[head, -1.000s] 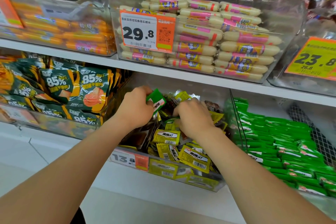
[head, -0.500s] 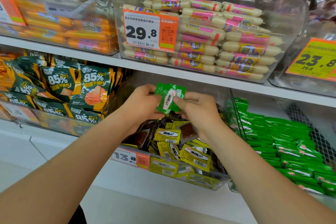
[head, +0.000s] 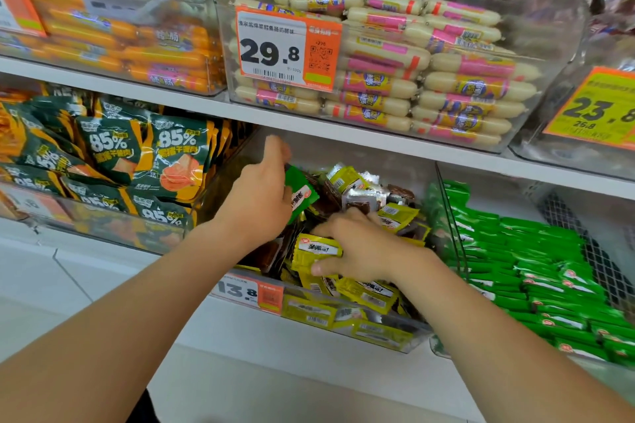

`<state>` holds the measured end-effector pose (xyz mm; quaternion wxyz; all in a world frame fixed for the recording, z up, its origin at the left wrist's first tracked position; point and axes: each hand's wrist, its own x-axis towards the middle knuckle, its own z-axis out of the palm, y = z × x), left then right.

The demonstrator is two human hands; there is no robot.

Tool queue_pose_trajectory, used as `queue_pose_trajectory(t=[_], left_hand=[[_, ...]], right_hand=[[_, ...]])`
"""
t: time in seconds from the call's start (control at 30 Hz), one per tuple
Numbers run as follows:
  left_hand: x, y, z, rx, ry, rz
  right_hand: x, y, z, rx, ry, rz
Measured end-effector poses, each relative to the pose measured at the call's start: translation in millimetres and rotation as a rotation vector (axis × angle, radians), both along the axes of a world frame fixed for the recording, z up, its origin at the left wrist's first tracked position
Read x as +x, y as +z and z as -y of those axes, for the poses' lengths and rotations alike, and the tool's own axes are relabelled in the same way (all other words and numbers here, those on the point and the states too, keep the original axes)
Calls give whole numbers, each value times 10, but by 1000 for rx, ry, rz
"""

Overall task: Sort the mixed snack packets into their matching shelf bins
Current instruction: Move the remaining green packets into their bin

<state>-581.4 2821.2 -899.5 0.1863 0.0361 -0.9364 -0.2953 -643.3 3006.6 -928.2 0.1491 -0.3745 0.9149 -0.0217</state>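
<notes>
A clear middle bin (head: 417, 342) on the lower shelf holds a mixed heap of yellow and brown snack packets. My left hand (head: 257, 196) hovers over the bin's left side and grips a green packet (head: 300, 196) with a white and red label. My right hand (head: 364, 247) is down in the heap, its thumb and fingers closed round a yellow packet (head: 318, 251). To the right, a clear divider wall (head: 450, 233) separates this bin from a bin of green packets (head: 536, 268) of the same colour.
Dark green and orange "85%" pouches (head: 137, 161) fill the bin on the left. On the upper shelf stand bins of orange sausages (head: 137, 45) and white-pink sausages (head: 429, 79), with a 29.8 price tag (head: 275, 51). A 13.8 tag (head: 247, 292) hangs on the middle bin's front.
Both hands held the green packet up above the bin half a second ago. Now my right hand has dropped into the heap onto a yellow packet, while my left keeps the green packet.
</notes>
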Motion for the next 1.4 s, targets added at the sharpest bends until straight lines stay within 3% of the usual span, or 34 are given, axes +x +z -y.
queue_pose_trajectory(t=[0.17, 0.27, 0.4, 0.5, 0.7, 0.83, 0.93, 1.0, 1.13, 1.4], left_hand=[[-36, -5, 11, -145, -33, 14], [-26, -7, -69, -209, -69, 42], [15, -28, -119, -500, -122, 223], [0, -51, -81, -644, -132, 251], [-40, -76, 47, -601, -73, 219], [-62, -113, 41, -584, -87, 184], [-90, -123, 67, -563, -91, 166], [-93, -118, 85, -543, -116, 167], [-77, -116, 95, -499, -154, 177], [-78, -164, 135, -500, -163, 159]], right_hand=[[-126, 194, -86, 22, -15, -414], [-97, 327, -177, -4, -13, -441], [-32, 355, -161, 10, 25, -475], [4, 308, -151, 18, 62, -479], [81, 323, -110, 50, 138, -241], [23, 287, -77, 125, -9, -375], [84, 260, -14, 7, 0, -444], [176, 198, 69, -22, 18, -341], [271, 81, 309, 158, -138, -69], [257, 147, 343, 352, -205, -153]])
